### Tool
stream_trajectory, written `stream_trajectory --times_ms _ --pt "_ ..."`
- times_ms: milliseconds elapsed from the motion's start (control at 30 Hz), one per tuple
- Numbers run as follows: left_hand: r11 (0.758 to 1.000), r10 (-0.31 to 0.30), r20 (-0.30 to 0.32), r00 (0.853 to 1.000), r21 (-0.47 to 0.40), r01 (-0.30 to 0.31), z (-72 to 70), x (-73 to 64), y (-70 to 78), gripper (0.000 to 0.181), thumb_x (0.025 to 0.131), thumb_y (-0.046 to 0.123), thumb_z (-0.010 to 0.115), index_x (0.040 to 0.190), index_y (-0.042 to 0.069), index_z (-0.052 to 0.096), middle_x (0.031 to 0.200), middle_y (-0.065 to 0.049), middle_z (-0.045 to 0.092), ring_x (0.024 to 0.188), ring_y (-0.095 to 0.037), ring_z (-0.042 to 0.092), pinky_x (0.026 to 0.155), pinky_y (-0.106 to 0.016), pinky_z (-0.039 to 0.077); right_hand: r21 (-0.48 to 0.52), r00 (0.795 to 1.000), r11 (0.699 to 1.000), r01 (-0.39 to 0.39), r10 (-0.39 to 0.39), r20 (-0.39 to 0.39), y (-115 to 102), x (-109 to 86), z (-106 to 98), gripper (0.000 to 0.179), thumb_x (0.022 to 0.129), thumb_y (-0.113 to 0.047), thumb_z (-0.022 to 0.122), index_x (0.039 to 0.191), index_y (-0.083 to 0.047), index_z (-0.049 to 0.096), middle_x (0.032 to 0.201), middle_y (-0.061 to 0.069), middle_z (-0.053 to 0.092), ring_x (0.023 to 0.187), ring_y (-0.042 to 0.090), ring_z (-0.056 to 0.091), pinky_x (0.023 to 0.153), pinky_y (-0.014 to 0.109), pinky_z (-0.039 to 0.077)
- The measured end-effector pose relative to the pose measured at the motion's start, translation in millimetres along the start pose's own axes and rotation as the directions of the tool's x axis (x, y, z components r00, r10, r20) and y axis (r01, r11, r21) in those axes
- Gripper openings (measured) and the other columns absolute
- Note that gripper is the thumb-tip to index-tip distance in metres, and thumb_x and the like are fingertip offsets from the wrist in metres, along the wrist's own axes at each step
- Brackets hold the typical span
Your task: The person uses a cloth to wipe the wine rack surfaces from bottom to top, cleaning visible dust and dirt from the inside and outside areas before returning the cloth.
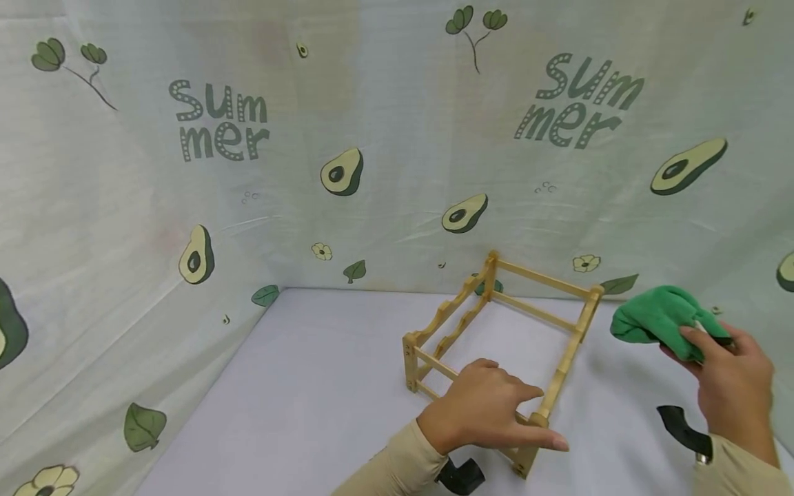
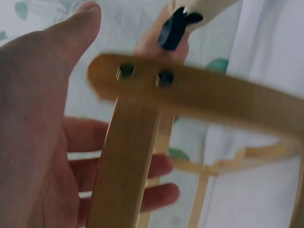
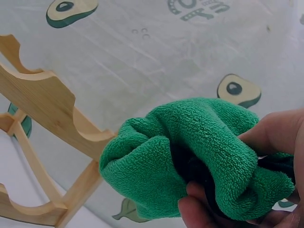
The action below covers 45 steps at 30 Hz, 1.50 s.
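Note:
A light wooden rack (image 1: 561, 372) with scalloped side rails stands on the white table. My left hand (image 1: 484, 406) is at its near end, thumb and index finger spread wide around the near right corner. In the left wrist view, the other fingers (image 2: 159, 197) reach behind a wooden bar (image 2: 126, 161), their tips showing past its edge; the thumb stands off. My right hand (image 1: 738, 372) holds a bunched green terry cloth (image 1: 660, 320) above the table, right of the rack. Dark material (image 3: 190, 164) shows within the cloth's folds, and the cloth overlaps the rack's rail in the right wrist view.
A pale fabric sheet (image 1: 397, 124) printed with avocados, leaves and lettering hangs behind and to the left of the table (image 1: 298, 386). The rack's far end stands close to that sheet. Black curved pieces (image 1: 682, 427) are attached at my wrists.

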<state>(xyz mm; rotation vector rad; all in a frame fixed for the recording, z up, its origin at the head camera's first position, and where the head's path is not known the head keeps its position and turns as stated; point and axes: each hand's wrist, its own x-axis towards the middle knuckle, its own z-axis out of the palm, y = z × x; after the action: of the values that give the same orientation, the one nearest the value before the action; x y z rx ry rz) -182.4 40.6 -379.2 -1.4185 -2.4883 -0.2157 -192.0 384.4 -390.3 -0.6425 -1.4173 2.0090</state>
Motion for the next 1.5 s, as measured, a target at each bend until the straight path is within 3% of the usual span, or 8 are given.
stream_trajectory --times_ms 200,367,600,833,1033,1167,1267,1500 --pt "0.997 0.015 -0.015 1.0 0.07 -0.014 5.0 11.1 14.9 0.052 0.088 0.075 0.053 0.068 0.028 0.044 0.049 0.016 0.035 0.04 0.002 0.031 0.045 -0.017 0.028 0.022 1.0 1.0 0.008 -0.008 0.026 2 -4.6 -5 0.055 0.083 -0.007 0.082 0.129 -0.016 0.054 0.126 -0.006 0.049 0.103 0.008 0.055 0.057 0.026 0.057" --pt "0.997 -0.037 -0.015 0.999 0.067 0.037 9.8 8.0 20.2 0.05 0.086 0.073 0.058 0.07 0.028 0.042 0.048 0.017 0.035 0.04 0.004 0.03 0.044 -0.018 0.027 0.013 0.999 1.0 0.025 -0.026 0.036 1 -7.2 -5 0.05 0.085 -0.007 0.08 0.126 -0.017 0.054 0.121 -0.006 0.05 0.093 0.004 0.059 0.058 0.024 0.057" --pt "0.99 0.053 -0.119 0.991 0.134 -0.037 13.8 3.9 22.1 0.04 0.082 0.054 0.069 0.07 0.027 0.041 0.048 0.019 0.029 0.043 0.006 0.024 0.05 -0.016 0.029 -0.072 0.999 0.997 0.026 -0.024 0.026 -2 -8.8 0 0.049 0.087 -0.011 0.079 0.127 -0.02 0.052 0.125 -0.005 0.047 0.099 0.006 0.053 0.059 0.022 0.056" --pt "0.987 0.101 -0.085 0.991 0.133 -0.089 11.4 4.2 18.3 0.041 0.081 0.055 0.068 0.072 0.027 0.04 0.049 0.019 0.03 0.044 0.005 0.026 0.052 -0.017 0.03 -0.035 0.998 0.999 0.038 -0.036 0.049 -2 -8.1 0 0.048 0.087 -0.007 0.079 0.124 -0.02 0.052 0.123 -0.006 0.049 0.095 0.004 0.056 0.059 0.022 0.056" --pt "0.984 0.11 0.003 0.994 0.143 -0.109 9.9 2.8 8.1 0.036 0.082 0.06 0.067 0.081 0.03 0.047 0.051 0.022 0.035 0.048 0.007 0.031 0.065 -0.019 0.041 -0.036 0.999 0.999 0.038 -0.037 0.029 1 -9.4 0 0.049 0.086 -0.007 0.079 0.125 -0.019 0.052 0.12 -0.007 0.049 0.096 0.005 0.055 0.057 0.023 0.056" --pt "0.993 0.062 0.086 0.994 0.092 -0.07 7.8 -1.7 -3.0 0.035 0.084 0.058 0.066 0.112 0.037 0.066 0.06 0.028 0.047 0.057 0.012 0.041 0.087 -0.026 0.046 -0.038 1.0 0.999 0.027 -0.026 0.009 3 -13.7 -3 0.05 0.086 -0.007 0.079 0.127 -0.019 0.053 0.123 -0.007 0.048 0.097 0.004 0.055 0.057 0.023 0.056" --pt "1.0 0.008 0.135 0.991 0.026 -0.011 6.0 -5.8 -13.6 0.052 0.085 0.055 0.067 0.134 0.038 0.062 0.079 0.031 0.062 0.073 0.013 0.052 0.102 -0.036 0.042 -0.018 0.999 0.999 0.027 -0.027 0.021 4 -16.6 -6 0.052 0.085 -0.006 0.08 0.127 -0.018 0.053 0.122 -0.007 0.05 0.095 0.003 0.058 0.057 0.024 0.057" --pt "0.994 -0.074 0.193 0.979 -0.067 0.088 -7.9 -19.1 -28.8 0.054 0.085 0.049 0.074 0.136 0.036 0.062 0.108 0.025 0.069 0.099 0.005 0.06 0.113 -0.054 0.03 -0.027 0.999 0.999 0.039 -0.039 0.015 2 -23.0 -2 0.049 0.085 -0.007 0.08 0.124 -0.018 0.053 0.119 -0.006 0.049 0.097 0.005 0.055 0.057 0.024 0.057"
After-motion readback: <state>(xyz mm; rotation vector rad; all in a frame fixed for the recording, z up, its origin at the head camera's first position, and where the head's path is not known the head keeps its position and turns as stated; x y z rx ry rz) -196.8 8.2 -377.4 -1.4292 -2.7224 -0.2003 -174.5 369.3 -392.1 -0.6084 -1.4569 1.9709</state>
